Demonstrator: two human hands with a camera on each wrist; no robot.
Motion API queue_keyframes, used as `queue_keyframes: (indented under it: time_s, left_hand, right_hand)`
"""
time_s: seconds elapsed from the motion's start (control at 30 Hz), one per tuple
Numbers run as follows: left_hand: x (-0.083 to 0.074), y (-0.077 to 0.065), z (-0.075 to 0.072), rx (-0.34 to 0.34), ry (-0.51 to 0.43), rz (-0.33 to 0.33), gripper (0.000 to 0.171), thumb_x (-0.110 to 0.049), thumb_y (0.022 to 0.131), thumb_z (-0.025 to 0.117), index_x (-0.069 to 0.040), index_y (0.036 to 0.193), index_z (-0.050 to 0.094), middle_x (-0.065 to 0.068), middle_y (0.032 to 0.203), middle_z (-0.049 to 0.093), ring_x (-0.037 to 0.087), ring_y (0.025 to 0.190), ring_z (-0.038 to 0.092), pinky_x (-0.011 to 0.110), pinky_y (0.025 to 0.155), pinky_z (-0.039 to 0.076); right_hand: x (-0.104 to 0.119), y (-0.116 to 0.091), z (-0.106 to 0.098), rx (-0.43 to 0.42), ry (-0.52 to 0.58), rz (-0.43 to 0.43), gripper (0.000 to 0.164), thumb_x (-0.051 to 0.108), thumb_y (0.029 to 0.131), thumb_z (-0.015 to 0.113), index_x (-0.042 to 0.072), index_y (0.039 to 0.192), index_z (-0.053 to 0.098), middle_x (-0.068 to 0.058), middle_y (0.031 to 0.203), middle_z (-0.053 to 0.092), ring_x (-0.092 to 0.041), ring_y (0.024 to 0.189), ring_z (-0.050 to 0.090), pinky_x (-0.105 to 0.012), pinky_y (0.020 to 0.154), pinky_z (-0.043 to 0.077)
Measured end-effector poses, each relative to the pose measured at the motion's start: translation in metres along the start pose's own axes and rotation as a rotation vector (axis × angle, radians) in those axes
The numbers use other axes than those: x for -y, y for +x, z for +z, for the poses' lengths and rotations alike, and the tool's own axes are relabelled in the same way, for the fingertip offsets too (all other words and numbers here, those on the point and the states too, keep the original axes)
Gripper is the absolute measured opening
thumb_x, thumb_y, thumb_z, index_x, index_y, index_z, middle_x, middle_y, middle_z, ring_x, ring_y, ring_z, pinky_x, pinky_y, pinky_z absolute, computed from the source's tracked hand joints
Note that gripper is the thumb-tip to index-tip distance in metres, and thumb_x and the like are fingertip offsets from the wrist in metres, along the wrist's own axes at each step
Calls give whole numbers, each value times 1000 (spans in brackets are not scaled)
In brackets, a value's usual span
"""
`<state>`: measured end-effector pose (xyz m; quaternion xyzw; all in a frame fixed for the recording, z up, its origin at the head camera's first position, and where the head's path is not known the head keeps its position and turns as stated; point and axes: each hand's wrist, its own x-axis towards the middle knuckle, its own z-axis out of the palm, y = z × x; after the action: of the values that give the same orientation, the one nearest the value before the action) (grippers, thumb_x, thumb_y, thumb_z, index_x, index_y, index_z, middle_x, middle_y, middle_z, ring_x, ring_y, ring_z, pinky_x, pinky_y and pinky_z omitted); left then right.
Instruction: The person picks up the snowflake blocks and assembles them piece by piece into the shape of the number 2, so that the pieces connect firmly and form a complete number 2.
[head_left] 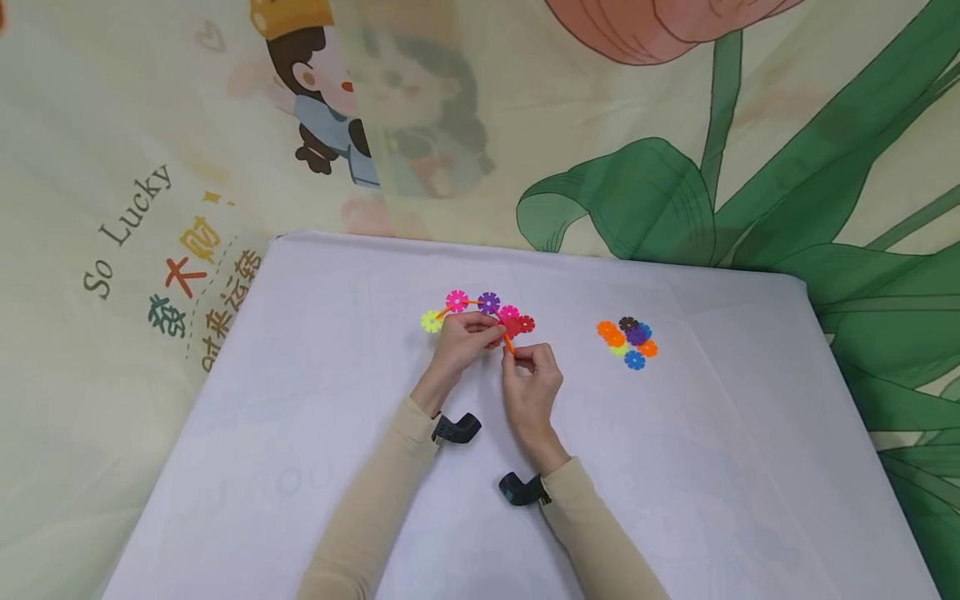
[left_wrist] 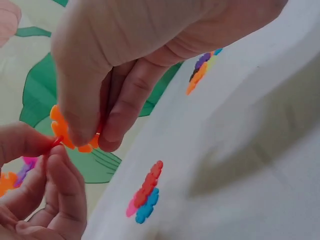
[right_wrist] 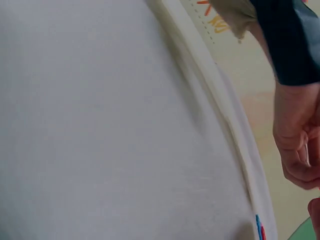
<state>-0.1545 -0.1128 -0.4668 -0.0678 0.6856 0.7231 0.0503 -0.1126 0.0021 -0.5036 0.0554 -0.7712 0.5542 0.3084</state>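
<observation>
My left hand (head_left: pixel 461 340) pinches a red snowflake disc (left_wrist: pixel 57 142) edge-on between thumb and forefinger. It belongs to a linked chain running left, with a purple disc (head_left: pixel 489 302), a pink disc (head_left: pixel 457 301) and a yellow-green disc (head_left: pixel 430 322) joined by edge-on orange ones. From the right, my right hand (head_left: pixel 534 382) pinches an orange snowflake disc (left_wrist: pixel 59 122), its rim right at the red one. Both hands are raised over the table. Beyond them lie loose red discs (head_left: pixel 527 323), a pink disc (head_left: pixel 509 312) and a blue disc (left_wrist: pixel 147 206), partly hidden by the hands in the head view.
To the right, a small pile holds several discs, among them orange discs (head_left: pixel 609 333), a blue disc (head_left: pixel 634 360) and a dark brown disc (head_left: pixel 628 323). A white cloth covers the table (head_left: pixel 712 467). Behind its far edge hangs a printed backdrop (head_left: pixel 630 200).
</observation>
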Motion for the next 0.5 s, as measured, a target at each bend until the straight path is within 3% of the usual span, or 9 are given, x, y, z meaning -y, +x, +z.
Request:
queue_keyframes:
  time_s: [0.23,0.5]
  left_hand:
    - [5,-1,1,12,47,45,12,2,87,68,12,93,71,5,74,68,9,62,59,24,60,50]
    - [5,-3,6,14,126,96,12,3,86,68,11,92,73,11,77,70,7,60,54,20,54,42]
  right_hand:
    - [-1,-4,2,15,-41,-29,12,-6,83,71,-2,80,60,-10,77,59,-22,72,65,-28,68,58]
    - [-2,-3,-1,20,-69,-53,14,-7,83,70,-2,77,58,-11,75,58,-23,71,65,-32,66,58]
